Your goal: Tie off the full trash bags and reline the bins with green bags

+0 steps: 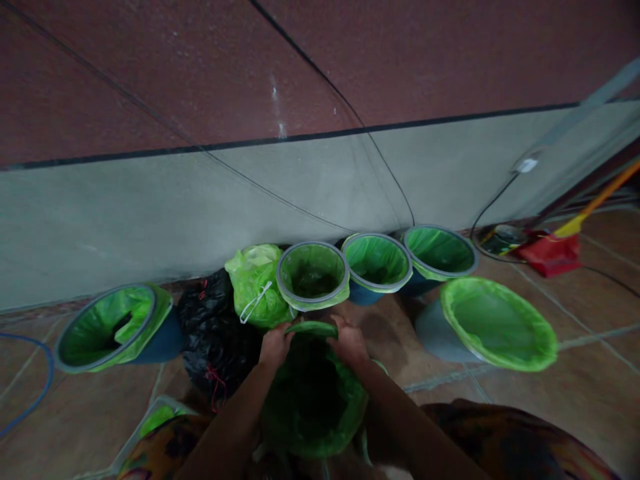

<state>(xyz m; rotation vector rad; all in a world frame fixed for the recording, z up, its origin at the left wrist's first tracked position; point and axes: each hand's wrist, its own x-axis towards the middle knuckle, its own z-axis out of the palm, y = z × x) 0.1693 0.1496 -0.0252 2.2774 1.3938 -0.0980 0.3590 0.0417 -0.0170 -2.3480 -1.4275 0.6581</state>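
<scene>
Between my knees stands a bin lined with a green garbage bag (320, 437), its mouth facing up at me and its inside dark. My left hand (274, 345) is closed on the far left part of the bag's edge at the rim. On the far right part of the same edge, my right hand (350, 340) is closed too, its fingertips partly hidden. Just beyond my hands is another lined bin (313, 303) with a grey rim. A tied green bag (257, 273) with a white drawstring sits to its left, beside black garbage bags (215, 333).
More green-lined bins stand along the wall: a blue one (165, 340) at left, two (367, 293) (415, 283) right of centre, and a grey one (435, 327) nearer me. A red dustpan (550, 253), a can (503, 239) and a cable lie at right. A blue hose (49, 373) curves at left.
</scene>
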